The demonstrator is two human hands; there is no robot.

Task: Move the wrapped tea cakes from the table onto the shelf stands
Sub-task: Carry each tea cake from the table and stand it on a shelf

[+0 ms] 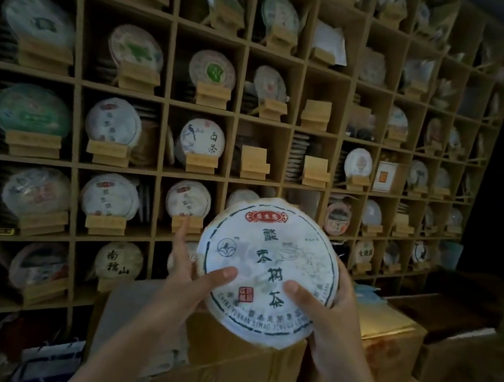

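I hold the round white paper-wrapped tea cake upright in both hands, left grip and right grip pinching its lower edges, thumbs on its face, near the shelf. Carrying step; next, seat it on a bare wooden stand further up.
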